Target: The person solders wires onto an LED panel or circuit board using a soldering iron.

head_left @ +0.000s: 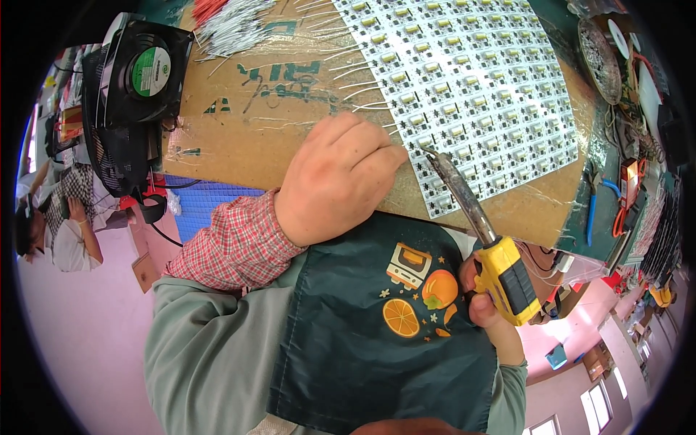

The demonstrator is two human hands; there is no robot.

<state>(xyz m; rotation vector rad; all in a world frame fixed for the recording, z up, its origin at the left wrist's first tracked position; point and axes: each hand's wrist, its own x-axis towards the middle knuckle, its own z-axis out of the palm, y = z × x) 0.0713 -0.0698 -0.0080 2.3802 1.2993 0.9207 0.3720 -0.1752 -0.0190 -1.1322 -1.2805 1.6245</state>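
A large white panel of small circuit boards (500,94) lies on the brown board (239,145) in front of me. Several thin white wires (355,72) stick out from its left edge. My left hand (337,177) is closed in a pinch at that edge, near the panel's lower left. Whatever its fingertips hold is hidden. My right hand (480,290) grips a soldering iron (507,279) by its yellow and black handle. The iron's dark shaft slants up and left, its tip over the panel's left column, just right of my left fingertips.
At the upper left stands a black fan (141,72). Beyond it lie loose white wires (232,29) and red wires (207,10). Blue-handled pliers (592,206) and a round metal dish (600,61) are on the right. Another person (69,217) is at far left.
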